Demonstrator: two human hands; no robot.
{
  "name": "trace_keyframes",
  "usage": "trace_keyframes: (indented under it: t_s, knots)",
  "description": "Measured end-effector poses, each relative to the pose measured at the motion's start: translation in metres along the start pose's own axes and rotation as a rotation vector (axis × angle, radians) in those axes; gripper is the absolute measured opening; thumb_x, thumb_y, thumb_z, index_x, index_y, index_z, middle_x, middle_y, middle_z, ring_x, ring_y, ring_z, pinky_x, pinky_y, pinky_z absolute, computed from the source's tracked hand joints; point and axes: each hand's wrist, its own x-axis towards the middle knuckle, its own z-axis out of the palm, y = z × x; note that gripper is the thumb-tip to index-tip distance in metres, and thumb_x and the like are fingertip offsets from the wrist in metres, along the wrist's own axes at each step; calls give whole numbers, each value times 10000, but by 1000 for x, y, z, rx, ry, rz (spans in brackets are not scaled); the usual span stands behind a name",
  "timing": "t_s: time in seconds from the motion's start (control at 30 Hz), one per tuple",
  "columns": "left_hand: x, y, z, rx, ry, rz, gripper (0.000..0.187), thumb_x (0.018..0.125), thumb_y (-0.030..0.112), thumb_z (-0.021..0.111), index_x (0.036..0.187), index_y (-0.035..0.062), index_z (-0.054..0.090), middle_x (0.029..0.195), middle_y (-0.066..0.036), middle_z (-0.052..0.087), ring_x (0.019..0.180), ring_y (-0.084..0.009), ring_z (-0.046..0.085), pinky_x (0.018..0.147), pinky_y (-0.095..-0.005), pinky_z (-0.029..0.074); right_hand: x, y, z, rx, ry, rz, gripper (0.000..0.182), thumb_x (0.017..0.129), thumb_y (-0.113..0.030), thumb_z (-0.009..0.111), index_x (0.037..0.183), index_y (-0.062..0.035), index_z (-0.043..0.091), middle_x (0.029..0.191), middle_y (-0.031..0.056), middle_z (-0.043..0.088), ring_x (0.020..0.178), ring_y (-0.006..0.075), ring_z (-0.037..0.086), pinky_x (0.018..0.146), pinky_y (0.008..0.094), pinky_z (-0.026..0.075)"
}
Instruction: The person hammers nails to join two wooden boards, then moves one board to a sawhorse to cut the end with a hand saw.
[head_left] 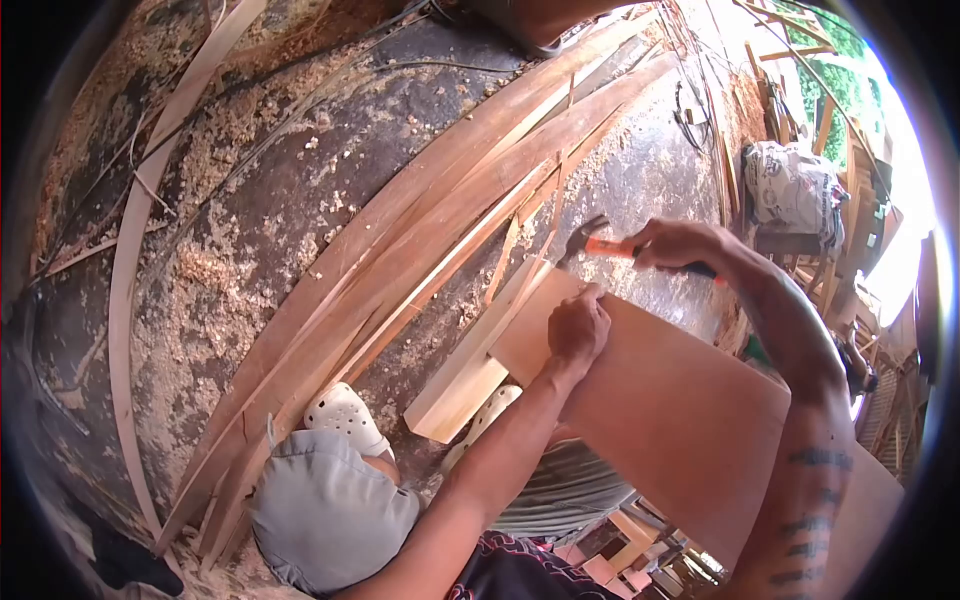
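My right hand grips the orange handle of a claw hammer, raised a little above the far corner of a brown plywood sheet. My left hand rests on that sheet near its far edge, fingers pinched together; whether it holds a nail is too small to tell. A pale wooden beam runs under the sheet's far edge. Below, my knees in grey shorts and white clogs show on the floor.
Long reddish planks and thin strips lie diagonally across a dark floor strewn with sawdust. A cable runs at the top. A white sack and timber frames stand at the right.
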Motion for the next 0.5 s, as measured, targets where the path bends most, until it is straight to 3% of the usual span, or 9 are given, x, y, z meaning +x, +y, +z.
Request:
trace_keyframes:
  t_s: [0.17, 0.3, 0.33, 0.37, 0.43, 0.5]
  knots:
    - [1, -15, -2, -42, 19, 35, 204, 907, 102, 527, 975, 100, 720, 878, -226, 724, 802, -412, 713, 713, -478, 583, 15, 13, 13, 73, 20, 6, 379, 927, -198, 653, 1292, -95, 659, 680, 57, 650, 531, 126, 590, 477, 311, 482]
    - [40, -27, -29, -21, 108, 1, 273, 963, 109, 472, 1090, 60, 708, 873, -201, 737, 845, -387, 726, 722, -484, 578, 28, 24, 9, 107, 61, -18, 379, 941, -192, 636, 1308, -98, 648, 683, 57, 644, 534, 129, 591, 476, 309, 481]
    - [63, -30, -38, -34, 281, 60, 294, 986, 118, 448, 1171, 48, 667, 901, -218, 734, 859, -385, 728, 716, -487, 578, 21, 22, 3, 128, 67, 17, 354, 951, -185, 617, 1291, -92, 649, 688, 57, 644, 535, 132, 592, 484, 307, 485]
    - [90, -33, -48, -50, 448, 120, 327, 1009, 128, 425, 1251, 37, 626, 929, -234, 732, 873, -383, 729, 710, -490, 579, 25, 27, -2, 117, 71, 47, 450, 907, -212, 683, 1351, -160, 632, 652, 30, 617, 517, 120, 577, 476, 304, 494]
    - [132, 3, -97, -70, 502, -38, 291, 1032, 122, 366, 1224, 3, 550, 1093, -218, 712, 964, -446, 694, 825, -479, 566, 41, 42, -6, 48, 98, 55, 397, 903, -165, 649, 1298, -126, 651, 661, 57, 628, 534, 138, 612, 481, 313, 507]
    - [183, 11, -105, -31, 755, 150, 278, 1043, 151, 366, 1204, 18, 549, 1061, -231, 713, 907, -447, 699, 787, -503, 555, 53, 43, -5, -93, 199, 67, 376, 882, -105, 594, 1253, -102, 657, 675, 87, 640, 562, 159, 652, 495, 339, 530]
